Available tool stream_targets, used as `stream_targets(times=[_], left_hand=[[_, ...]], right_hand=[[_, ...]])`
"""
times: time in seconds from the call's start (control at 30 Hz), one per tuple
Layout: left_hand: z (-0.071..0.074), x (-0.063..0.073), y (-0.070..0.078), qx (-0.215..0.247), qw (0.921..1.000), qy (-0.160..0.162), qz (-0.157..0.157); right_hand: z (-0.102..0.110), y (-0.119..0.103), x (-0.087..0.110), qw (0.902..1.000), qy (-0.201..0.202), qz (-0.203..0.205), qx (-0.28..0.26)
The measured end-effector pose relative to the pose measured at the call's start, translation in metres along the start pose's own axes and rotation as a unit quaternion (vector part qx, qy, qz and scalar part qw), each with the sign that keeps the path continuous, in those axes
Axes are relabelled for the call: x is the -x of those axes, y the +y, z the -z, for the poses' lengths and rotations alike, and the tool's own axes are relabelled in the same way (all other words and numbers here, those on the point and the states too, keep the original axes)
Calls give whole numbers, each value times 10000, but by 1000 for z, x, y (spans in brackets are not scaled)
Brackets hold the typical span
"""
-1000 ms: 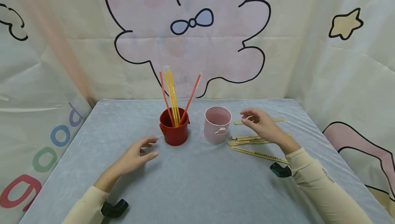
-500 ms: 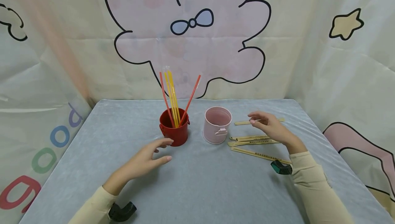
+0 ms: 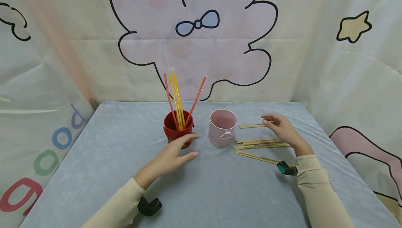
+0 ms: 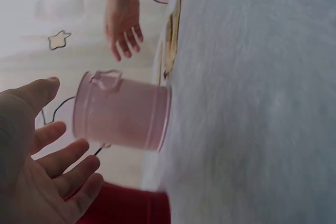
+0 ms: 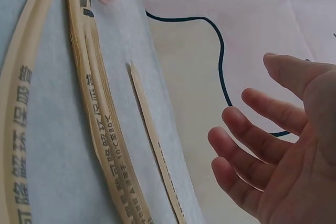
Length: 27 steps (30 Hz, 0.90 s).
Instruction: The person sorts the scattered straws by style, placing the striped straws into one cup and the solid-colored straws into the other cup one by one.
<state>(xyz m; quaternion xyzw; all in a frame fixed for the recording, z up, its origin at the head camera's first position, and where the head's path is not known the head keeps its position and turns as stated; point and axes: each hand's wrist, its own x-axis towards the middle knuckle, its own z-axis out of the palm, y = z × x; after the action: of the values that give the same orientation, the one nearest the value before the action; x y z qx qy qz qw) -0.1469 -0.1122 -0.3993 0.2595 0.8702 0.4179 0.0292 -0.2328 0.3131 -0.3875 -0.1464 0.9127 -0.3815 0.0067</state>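
My left hand hovers in front of the red bucket, its fingers spread and holding nothing. Red and yellow straws in clear wrappers stand in that bucket. Just right of it is a pink bucket, with nothing visible inside; in the left wrist view the pink bucket lies beyond my fingertips. Above several paper-wrapped straws at the right hangs my right hand, fingers loosely bent around nothing. The right wrist view shows printed characters on the paper-wrapped straws, below and apart from that hand.
A grey-blue cloth covers the table, whose back edge meets a printed curtain. Curtains also hang at both sides. A black wrist camera sits on the left wrist, another wrist camera on the right.
My left hand has moved right and slightly forward, from left of the red bucket to in front of it. The right hand has drifted right, away from the pink bucket. Both buckets stay put.
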Motion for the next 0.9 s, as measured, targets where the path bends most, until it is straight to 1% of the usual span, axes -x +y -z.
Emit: stream_targets(times=[0.13,0.23,0.3,0.37,0.5,0.6,0.73,0.87,0.9], left_hand=[[-14,-14,2,-205,9997,-74,-97],[-24,-23,1,-434,9990,-85,-37],[-30,-28,-1,-485,9988,-61,56],[-35,-33,-3,-495,9985,-13,221],[-43,-44,-4,-441,9978,226,441],[-50,-54,-2,-293,9973,399,540],[-62,-67,-1,52,9967,515,621],[-72,-77,-5,347,9943,700,719],[-74,-79,-7,426,9937,765,698]], right_hand=[[1,4,-3,9998,18,-173,33],[2,8,-6,9996,72,-260,37],[3,10,-8,9995,118,-292,52],[4,12,-11,9995,173,-266,67],[3,16,-19,9994,272,-221,28],[1,20,-26,9992,346,-200,-50],[-3,26,-31,9989,404,-215,-86],[-7,30,-35,9988,299,-273,263],[-7,31,-36,9987,247,-283,351]])
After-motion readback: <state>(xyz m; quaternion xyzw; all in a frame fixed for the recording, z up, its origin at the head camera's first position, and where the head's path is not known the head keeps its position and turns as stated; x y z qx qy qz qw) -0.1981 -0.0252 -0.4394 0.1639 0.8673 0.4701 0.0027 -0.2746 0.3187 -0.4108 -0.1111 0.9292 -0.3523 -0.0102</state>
